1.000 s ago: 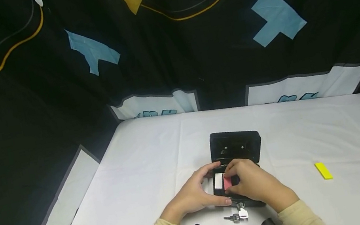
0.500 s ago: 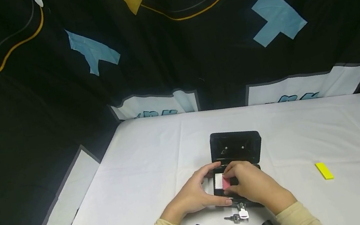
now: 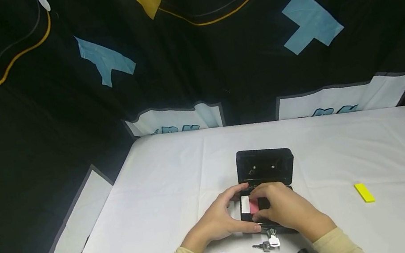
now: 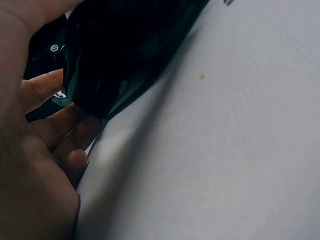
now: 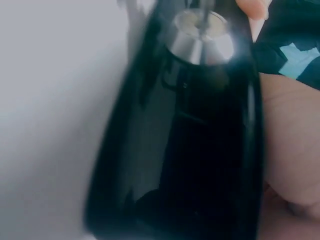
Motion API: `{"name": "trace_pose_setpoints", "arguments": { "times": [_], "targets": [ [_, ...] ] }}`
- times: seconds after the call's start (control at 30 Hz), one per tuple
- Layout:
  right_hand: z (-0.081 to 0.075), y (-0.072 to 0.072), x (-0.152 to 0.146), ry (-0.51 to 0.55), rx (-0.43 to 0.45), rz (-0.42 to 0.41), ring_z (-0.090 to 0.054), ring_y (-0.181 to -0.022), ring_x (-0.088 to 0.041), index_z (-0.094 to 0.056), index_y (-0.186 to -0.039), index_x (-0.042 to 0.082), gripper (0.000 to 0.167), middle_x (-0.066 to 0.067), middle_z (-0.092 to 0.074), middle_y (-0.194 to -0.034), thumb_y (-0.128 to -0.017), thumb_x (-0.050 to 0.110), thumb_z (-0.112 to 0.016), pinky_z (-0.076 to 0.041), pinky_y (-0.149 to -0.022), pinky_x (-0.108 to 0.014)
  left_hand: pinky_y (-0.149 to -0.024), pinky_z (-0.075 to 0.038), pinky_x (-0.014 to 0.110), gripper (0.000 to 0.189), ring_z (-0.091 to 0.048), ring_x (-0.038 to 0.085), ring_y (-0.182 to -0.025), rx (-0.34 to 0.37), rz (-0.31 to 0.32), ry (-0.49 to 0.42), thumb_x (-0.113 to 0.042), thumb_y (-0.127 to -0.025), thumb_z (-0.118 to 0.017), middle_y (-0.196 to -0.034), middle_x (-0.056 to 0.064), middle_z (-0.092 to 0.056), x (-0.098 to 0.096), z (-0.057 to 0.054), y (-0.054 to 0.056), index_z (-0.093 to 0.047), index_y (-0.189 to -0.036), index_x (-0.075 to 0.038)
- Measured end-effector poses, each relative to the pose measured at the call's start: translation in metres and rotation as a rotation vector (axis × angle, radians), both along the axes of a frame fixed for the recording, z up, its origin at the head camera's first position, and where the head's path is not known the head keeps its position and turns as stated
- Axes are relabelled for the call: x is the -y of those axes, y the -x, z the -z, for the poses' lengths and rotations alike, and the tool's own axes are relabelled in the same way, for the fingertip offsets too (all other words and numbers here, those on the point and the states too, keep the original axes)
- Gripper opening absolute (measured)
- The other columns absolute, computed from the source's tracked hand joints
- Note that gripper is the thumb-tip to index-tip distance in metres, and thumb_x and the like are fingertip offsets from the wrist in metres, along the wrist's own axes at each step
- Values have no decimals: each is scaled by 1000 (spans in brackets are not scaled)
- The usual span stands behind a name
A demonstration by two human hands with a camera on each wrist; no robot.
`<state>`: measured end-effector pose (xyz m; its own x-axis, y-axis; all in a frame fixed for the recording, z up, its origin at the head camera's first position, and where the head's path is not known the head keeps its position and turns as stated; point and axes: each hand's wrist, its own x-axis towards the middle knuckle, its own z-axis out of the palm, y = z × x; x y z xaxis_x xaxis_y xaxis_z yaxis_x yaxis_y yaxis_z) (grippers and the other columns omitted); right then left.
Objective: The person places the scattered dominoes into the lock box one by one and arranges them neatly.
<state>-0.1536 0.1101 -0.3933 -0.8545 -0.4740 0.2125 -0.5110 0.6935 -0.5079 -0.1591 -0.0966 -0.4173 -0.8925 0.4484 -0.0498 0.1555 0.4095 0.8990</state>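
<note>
A small black lockable cash box (image 3: pixel 261 165) stands on the white cloth with its lid raised. My left hand (image 3: pixel 219 219) grips its left side, thumb along the front edge and fingers round the back corner; in the left wrist view fingers (image 4: pixel 55 127) curl against the dark wall. Inside, a white flat block (image 3: pixel 245 205) lies at the left. Beside it, my right hand (image 3: pixel 286 205) pinches a pink flat block (image 3: pixel 254 206) between thumb and fingertips. In the right wrist view the box's shiny front (image 5: pixel 200 130) shows a round metal lock (image 5: pixel 200 42) with a key in it.
Keys (image 3: pixel 265 246) with a pale tag (image 3: pixel 273 240) hang from the front lock onto the cloth. A yellow flat block (image 3: pixel 364 193) lies to the right. A dark patterned curtain (image 3: pixel 212 66) hangs behind the table (image 3: pixel 155 225).
My right hand has shifted slightly left with the pink block, closing the gap to the white block. My left hand stays in place on the box.
</note>
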Motion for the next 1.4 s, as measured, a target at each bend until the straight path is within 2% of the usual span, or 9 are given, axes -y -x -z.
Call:
{"name": "trace_pose_setpoints", "arguments": {
  "times": [0.2, 0.4, 0.63, 0.77, 0.93, 0.97, 1.13, 1.27, 1.4],
  "targets": [
    [-11, -3, -18, 86, 24, 15, -65, -108, -22, -76, -107, 9, 39, 2, -71, -108, -72, 15, -92, -52, -97, -46, -109, -35, 55, 95, -44, 25, -132, -4, 1, 7, -39, -65, -96, -146, -6, -47, -1, 0, 0, -48, -147, -39],
    [-24, -9, -46, 135, 116, 93, -63, -112, -27, -77, -109, 13, 47, 2, -70, -114, -67, 21, -95, -52, -95, -51, -111, -33, 58, 96, -42, 27, -136, -4, -9, 12, -38, -64, -97, -148, -1, -47, -2, 0, 0, -48, -146, -39],
    [-18, -20, -97, 150, 87, 107, -63, -106, -23, -76, -112, 14, 56, 3, -69, -116, -62, 28, -97, -55, -88, -42, -112, -32, 57, 98, -42, 25, -137, 13, -23, 12, -38, -61, -98, -148, -4, -46, -4, 1, 0, -49, -146, -41],
    [-12, -25, -125, 119, 59, 168, -62, -110, -22, -75, -114, 16, 57, 3, -69, -119, -62, 28, -96, -54, -91, -42, -112, -31, 57, 99, -41, 23, -138, 9, -21, 9, -38, -60, -98, -149, -4, -46, -3, 2, 0, -49, -146, -40],
    [-9, -26, -156, 35, 130, 288, -56, -118, -37, -72, -121, 13, 64, -11, -65, -127, -63, 24, -96, -50, -93, -56, -112, -32, 56, 99, -42, 22, -136, 1, -16, 1, -37, -61, -98, -149, -4, -45, -2, 3, 0, -49, -146, -39],
    [-8, -26, -162, 17, 138, 301, -55, -119, -38, -71, -123, 12, 65, -13, -64, -128, -64, 23, -96, -50, -93, -55, -112, -32, 56, 99, -42, 23, -137, 1, -18, 5, -38, -61, -98, -149, -4, -45, -2, 3, 0, -49, -146, -39],
    [-3, -25, -194, -48, 185, 332, -54, -120, -42, -66, -131, 9, 66, -18, -61, -133, -70, 13, -92, -52, -90, -52, -112, -32, 58, 99, -41, 27, -138, 9, -24, 18, -39, -61, -97, -151, -2, -44, -2, 3, -1, -48, -147, -38],
    [2, -20, -211, -117, 314, 370, -49, -120, -54, -60, -137, 5, 67, -30, -53, -136, -75, 4, -86, -46, -91, -67, -112, -32, 58, 99, -41, 25, -137, 6, -20, 12, -39, -61, -98, -150, -2, -44, -2, 2, -1, -49, -147, -38],
    [7, -18, -218, -142, 331, 368, -48, -122, -54, -59, -137, 1, 64, -31, -53, -137, -77, -1, -82, -43, -93, -69, -112, -31, 57, 98, -40, 24, -138, 5, -17, 0, -37, -61, -98, -150, -2, -44, -3, 2, 0, -50, -146, -38]
  ]
}}
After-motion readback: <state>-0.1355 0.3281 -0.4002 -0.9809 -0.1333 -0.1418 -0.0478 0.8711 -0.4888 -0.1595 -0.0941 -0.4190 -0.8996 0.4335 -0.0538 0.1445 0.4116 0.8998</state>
